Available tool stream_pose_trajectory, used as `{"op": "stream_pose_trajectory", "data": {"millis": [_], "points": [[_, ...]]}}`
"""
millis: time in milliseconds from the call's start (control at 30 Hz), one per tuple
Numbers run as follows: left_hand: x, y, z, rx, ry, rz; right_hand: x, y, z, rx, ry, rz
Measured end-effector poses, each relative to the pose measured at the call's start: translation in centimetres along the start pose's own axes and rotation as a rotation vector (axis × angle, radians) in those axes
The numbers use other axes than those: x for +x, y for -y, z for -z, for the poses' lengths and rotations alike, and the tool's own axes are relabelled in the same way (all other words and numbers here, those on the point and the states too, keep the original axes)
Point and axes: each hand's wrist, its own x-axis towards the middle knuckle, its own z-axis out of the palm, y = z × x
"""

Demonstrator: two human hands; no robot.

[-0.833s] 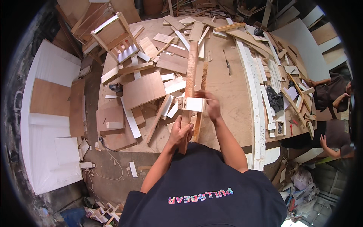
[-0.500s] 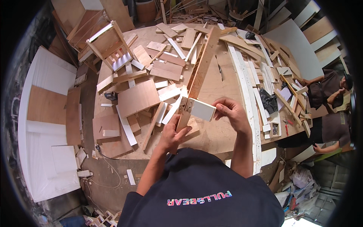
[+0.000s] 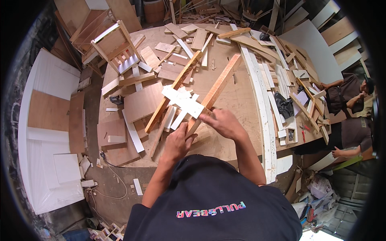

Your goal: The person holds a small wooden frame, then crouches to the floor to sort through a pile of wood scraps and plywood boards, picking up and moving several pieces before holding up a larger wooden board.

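Note:
Two long wooden battens, the right one [image 3: 221, 80] and the left one [image 3: 187, 68], lie at a slant, roughly parallel, bridged by a short white board [image 3: 187, 105]. Fingers of my left hand [image 3: 179, 142] are wrapped round the near end of the right batten. At the junction of that batten and the white board, my right hand [image 3: 223, 124] is closed on the joined frame, thumb toward the board. Behind and below the frame are loose offcuts and a plywood piece [image 3: 140, 102] on the large worktable [image 3: 245, 120].
A small wooden frame [image 3: 116, 44] stands back left. A long white strip [image 3: 265, 132], a black bag [image 3: 283, 104], red-handled pliers [image 3: 304, 132] and piled offcuts are at right. A power tool [image 3: 116, 99] lies left. Two people [image 3: 345, 92] are beyond the right edge. White panels [image 3: 52, 172] stand left.
The joined battens have turned over and tilted, so both now show apart with the white board across them. My right hand has moved left from the board's end to the junction.

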Motion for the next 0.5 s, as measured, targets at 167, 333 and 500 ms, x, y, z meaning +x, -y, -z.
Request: {"op": "stream_pose_trajectory", "data": {"millis": [167, 333, 500], "points": [[-0.6, 0.9, -0.2, -0.017, -0.019, 0.012, 1.1, -2.2, -1.2, 0.289, 0.236, 0.020], [-0.9, 1.2, -0.5, 0.035, -0.021, 0.033, 1.7, -4.0, -3.3, 0.523, 0.276, 0.052], [-1.2, 2.5, -1.6, -0.030, -0.030, 0.065, 1.4, -4.4, -4.3, 0.408, 0.172, 0.020]]}}
